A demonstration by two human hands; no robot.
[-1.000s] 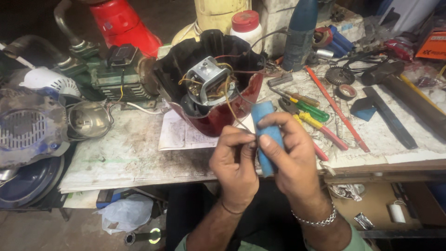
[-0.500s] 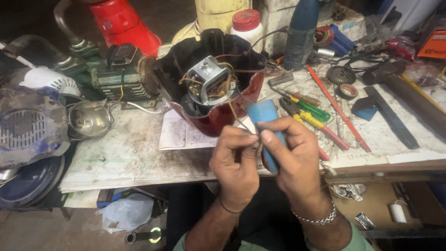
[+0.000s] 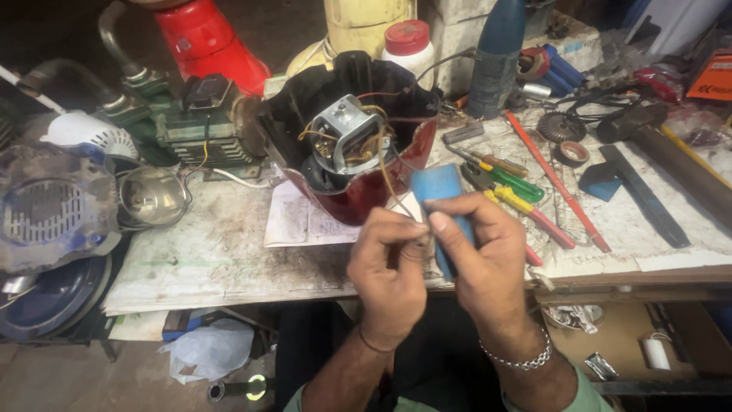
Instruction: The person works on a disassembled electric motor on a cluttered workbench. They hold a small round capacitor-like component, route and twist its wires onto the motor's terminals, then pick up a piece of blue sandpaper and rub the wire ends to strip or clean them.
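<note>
While the right hand (image 3: 476,255) wraps a blue handle (image 3: 441,207), its grip closed round it, the left hand (image 3: 389,263) pinches a thin wire (image 3: 387,179) taut just beside it. The wire runs up into the opened red housing (image 3: 358,149) beyond, on the table (image 3: 221,255); screwdrivers (image 3: 518,191) lie right of the housing.

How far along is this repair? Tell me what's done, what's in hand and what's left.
Done: the red appliance housing lies opened on the workbench, its motor and wiring exposed. In hand: the left hand pinches a thin wire running from the motor, while the right hand holds a blue tool against it. Left: the wire hangs loose and the housing remains open, with screwdrivers lying alongside.
</note>
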